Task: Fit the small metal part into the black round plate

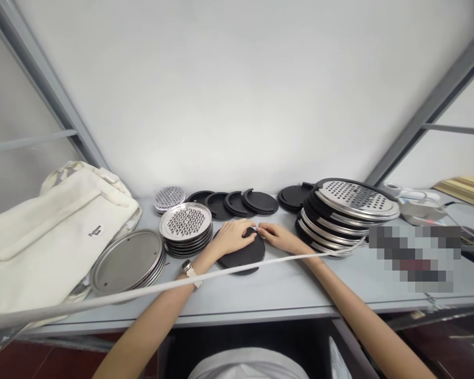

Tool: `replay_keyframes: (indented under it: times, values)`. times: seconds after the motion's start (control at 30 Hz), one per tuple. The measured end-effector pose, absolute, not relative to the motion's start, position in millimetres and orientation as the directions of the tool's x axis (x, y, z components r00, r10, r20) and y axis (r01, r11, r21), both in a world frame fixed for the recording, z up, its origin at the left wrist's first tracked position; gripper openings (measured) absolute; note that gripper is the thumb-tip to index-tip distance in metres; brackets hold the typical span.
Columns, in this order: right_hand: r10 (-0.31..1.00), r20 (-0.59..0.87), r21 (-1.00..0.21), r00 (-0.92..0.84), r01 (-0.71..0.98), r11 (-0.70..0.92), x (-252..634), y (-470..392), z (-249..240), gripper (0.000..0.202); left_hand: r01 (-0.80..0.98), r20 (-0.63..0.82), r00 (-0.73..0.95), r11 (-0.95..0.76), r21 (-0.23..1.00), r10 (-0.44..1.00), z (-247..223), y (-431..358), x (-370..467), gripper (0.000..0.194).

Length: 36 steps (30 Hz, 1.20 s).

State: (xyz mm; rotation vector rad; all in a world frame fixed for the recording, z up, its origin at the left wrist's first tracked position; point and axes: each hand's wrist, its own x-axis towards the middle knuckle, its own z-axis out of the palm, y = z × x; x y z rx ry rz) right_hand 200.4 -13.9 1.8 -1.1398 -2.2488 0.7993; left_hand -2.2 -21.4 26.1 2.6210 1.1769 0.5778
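The black disc (243, 255) lies on the surface (284, 287) beneath the left hand (235, 237), the right hand (279, 238) at its edge, whether either grip is closed I cannot tell, and uneven pressure might skid it into the neighbouring grater stack (186, 221).

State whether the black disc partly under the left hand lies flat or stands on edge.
Lying flat: the black disc shows its broad round face upward, with the left hand over its far part.
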Motion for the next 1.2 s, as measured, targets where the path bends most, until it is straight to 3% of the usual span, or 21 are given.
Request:
replay_keyframes:
  times: [0.73, 1.2]
  values:
    - [0.846, 0.129, -0.761, -0.517, 0.496, 0.419, 200.9, -15.2, -4.1, 0.043, 0.552, 0.311, 0.605, -0.667, 0.5, 0.733, 18.2, -13.3, -3.2, 0.031]
    - [0.844, 0.098, -0.76, -0.528, 0.508, 0.406, 202.7, -14.6, -1.8, 0.045, 0.348, 0.341, 0.582, -0.604, 0.717, 0.739, 18.1, -13.0, -1.7, 0.027]
